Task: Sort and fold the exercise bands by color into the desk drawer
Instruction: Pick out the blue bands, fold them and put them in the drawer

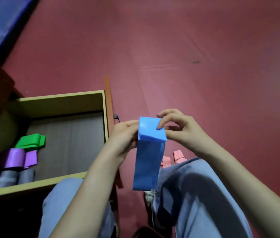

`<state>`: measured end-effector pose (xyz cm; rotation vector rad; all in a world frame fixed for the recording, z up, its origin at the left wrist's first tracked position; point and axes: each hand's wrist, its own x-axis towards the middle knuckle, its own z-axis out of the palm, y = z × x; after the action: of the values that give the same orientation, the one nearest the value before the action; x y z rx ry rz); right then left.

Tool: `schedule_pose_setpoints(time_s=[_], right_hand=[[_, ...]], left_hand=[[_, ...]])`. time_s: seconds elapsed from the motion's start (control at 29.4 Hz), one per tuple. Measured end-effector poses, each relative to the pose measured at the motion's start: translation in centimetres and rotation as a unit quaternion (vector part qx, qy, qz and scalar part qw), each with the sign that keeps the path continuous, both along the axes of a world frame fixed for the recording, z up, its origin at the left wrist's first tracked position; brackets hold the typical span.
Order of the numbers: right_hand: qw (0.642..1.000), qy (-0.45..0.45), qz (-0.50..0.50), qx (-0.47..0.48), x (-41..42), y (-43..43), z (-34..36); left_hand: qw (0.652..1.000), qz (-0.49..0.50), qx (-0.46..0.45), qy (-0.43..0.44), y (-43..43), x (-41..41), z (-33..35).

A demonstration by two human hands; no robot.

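Both hands, left hand [124, 134] and right hand [178, 129], are pinching the blue band [148, 152] (tail dangling) beside the drawer [60, 100].

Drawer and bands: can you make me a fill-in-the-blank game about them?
The left hand and right hand both hold a ____ exercise band.
In the drawer, the purple bands lie between the gray bands and the ____ one.
The pink bands lie on the ____, outside the drawer.
Missing words: blue; green; floor.
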<state>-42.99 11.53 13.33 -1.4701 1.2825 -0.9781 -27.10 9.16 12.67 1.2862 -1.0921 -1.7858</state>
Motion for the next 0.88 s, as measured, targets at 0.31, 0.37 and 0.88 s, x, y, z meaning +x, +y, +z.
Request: schedule_pose_setpoints(time_s=[0.31,0.37,0.88], right_hand=[[0.987,-0.126,-0.043,0.088,2.1,1.8,1.4],[0.988,-0.116,-0.053,0.085,2.3,2.3,1.7],[0.988,-0.118,0.001,0.097,3.0,4.6,2.9]], left_hand=[[0.999,-0.009,0.034,0.042,0.9,1.8,2.6],[1.000,-0.022,-0.004,0.000,1.6,1.8,3.0],[0.979,0.020,-0.201,-0.028,4.0,1.6,4.7]])
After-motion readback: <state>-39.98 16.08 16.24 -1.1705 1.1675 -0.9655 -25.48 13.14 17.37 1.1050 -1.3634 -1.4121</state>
